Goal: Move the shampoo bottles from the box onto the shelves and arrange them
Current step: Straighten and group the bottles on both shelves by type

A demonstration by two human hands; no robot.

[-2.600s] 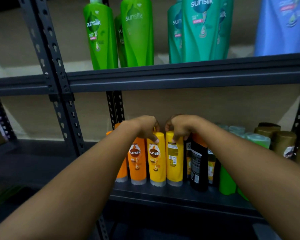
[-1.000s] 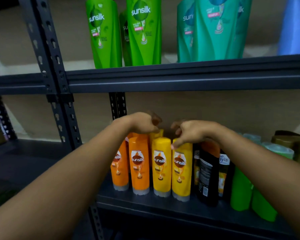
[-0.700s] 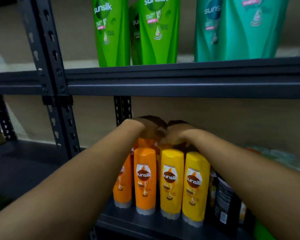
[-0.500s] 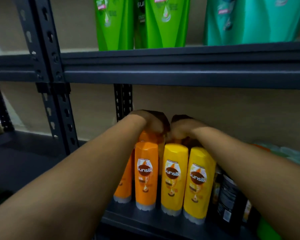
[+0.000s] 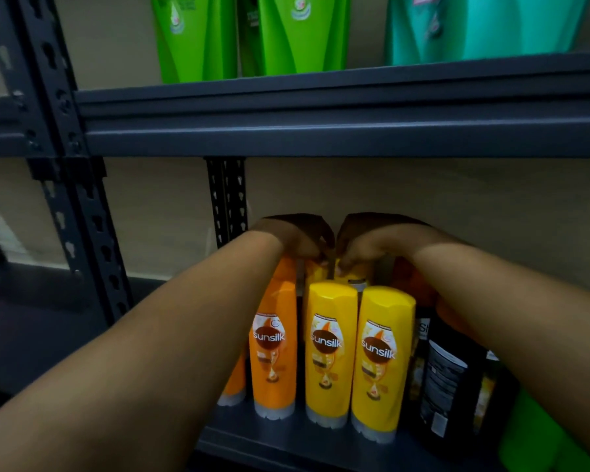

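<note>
Both forearms reach in from the bottom corners of the frame and meet at centre, deep in the lower bay of a dark grey slotted-metal shelf rack (image 5: 321,131). The left hand (image 5: 297,238) and the right hand (image 5: 372,240) sit side by side, almost touching, fingers curled down over the tops of yellow plastic shampoo bottles in the back row (image 5: 346,275); the shadow there hides whether they truly grip them. In front, at lower centre, stand an orange Sunsilk bottle (image 5: 274,342) and two yellow Sunsilk bottles (image 5: 329,352), upright and close together on the lower shelf board. A black bottle (image 5: 447,379) stands just right of them. Along the top of the frame, tall green bottles (image 5: 198,35) and teal bottles (image 5: 474,25) stand on the upper shelf.
</note>
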